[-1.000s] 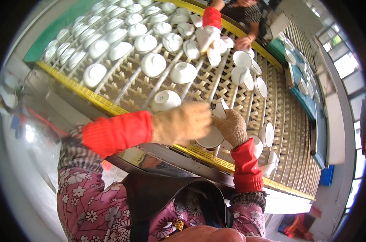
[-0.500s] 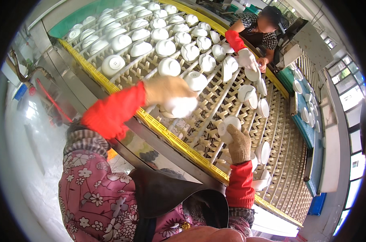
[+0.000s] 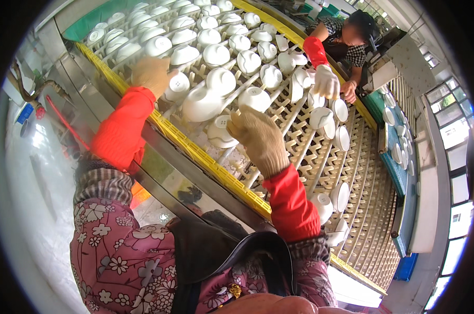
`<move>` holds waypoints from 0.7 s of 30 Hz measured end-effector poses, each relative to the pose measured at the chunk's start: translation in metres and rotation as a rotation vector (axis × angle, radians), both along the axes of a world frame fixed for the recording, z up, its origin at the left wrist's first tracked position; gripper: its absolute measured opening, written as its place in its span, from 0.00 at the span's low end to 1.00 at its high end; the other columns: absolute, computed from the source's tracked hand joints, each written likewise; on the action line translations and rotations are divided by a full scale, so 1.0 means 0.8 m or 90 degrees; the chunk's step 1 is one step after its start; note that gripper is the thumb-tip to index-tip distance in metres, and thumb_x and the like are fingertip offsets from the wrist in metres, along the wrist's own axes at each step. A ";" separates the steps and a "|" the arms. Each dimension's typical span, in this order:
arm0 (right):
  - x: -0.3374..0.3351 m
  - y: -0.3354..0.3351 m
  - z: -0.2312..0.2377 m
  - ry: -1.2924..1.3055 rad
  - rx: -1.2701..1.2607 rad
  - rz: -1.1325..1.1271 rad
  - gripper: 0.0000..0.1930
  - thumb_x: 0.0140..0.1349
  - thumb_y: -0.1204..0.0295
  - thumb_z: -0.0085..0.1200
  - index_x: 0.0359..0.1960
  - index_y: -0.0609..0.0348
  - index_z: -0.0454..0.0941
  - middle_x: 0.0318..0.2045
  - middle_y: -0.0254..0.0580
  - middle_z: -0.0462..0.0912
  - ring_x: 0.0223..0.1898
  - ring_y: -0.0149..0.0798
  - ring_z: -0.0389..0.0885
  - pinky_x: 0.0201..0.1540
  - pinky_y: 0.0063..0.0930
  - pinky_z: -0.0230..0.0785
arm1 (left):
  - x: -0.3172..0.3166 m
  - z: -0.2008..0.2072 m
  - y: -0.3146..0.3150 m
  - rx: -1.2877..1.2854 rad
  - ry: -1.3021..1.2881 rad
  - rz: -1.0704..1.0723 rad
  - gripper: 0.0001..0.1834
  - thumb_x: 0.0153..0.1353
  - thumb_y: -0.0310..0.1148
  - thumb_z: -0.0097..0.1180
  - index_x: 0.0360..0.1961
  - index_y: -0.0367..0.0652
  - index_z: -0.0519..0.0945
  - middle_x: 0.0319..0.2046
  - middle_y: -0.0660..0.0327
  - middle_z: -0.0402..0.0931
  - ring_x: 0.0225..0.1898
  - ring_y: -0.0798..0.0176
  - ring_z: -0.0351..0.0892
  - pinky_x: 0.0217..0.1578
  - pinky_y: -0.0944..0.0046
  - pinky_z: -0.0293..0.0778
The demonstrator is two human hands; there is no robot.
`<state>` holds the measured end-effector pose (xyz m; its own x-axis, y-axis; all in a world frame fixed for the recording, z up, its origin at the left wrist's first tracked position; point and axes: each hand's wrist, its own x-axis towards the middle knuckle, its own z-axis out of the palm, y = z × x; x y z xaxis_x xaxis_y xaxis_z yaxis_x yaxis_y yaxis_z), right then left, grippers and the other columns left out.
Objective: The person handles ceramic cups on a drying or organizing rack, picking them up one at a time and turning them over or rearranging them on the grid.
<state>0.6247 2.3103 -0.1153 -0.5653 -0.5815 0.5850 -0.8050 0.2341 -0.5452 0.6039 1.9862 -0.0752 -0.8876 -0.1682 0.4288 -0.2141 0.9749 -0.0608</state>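
Note:
My left hand (image 3: 151, 76), in a tan knit glove, lies at the far-left front of the rack. Its partly hidden fingers close against the upper edge of an upturned white bowl (image 3: 176, 87). My right hand (image 3: 258, 138), gloved the same way, reaches to the middle of the front. The fingers close on the side of another white bowl (image 3: 221, 131), which rests tilted on the pegs. Between the two hands a white bowl (image 3: 202, 104) is smeared by motion. Just above my right hand sits an upturned bowl (image 3: 254, 98).
Rows of white bowls (image 3: 216, 54) cover the far part of the pegged conveyor (image 3: 373, 180). Yellow edging (image 3: 216, 168) runs along its near side. Across it, a person's gloved hand (image 3: 327, 83) touches bowls. More white pieces lie on a blue-green belt (image 3: 396, 172) at right.
My left hand has moved left and away, leaving a blurred bowl behind. My right hand has swung left, from a bowl near the front edge to the middle. The other person's gloved hand has shifted slightly.

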 end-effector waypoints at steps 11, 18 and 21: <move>0.128 0.286 -0.035 0.080 0.218 -0.758 0.29 0.58 0.67 0.68 0.58 0.71 0.76 0.46 0.59 0.86 0.45 0.47 0.87 0.49 0.37 0.77 | 0.005 0.004 0.080 -0.040 0.164 -0.442 0.28 0.57 0.43 0.68 0.52 0.32 0.81 0.36 0.49 0.81 0.42 0.45 0.77 0.57 0.50 0.71; 0.120 0.265 -0.032 -0.224 0.330 -0.790 0.23 0.60 0.51 0.60 0.42 0.59 0.82 0.38 0.62 0.85 0.41 0.61 0.84 0.46 0.52 0.75 | -0.009 -0.042 0.250 0.022 0.071 -0.696 0.33 0.52 0.51 0.71 0.51 0.37 0.79 0.33 0.60 0.73 0.39 0.61 0.72 0.50 0.56 0.73; 0.107 0.282 -0.044 -0.218 0.315 -0.795 0.20 0.61 0.52 0.59 0.41 0.58 0.83 0.37 0.61 0.84 0.41 0.62 0.84 0.46 0.54 0.75 | 0.016 -0.052 0.308 -0.006 0.049 -0.765 0.32 0.56 0.57 0.65 0.48 0.39 0.79 0.30 0.61 0.70 0.37 0.61 0.70 0.44 0.58 0.73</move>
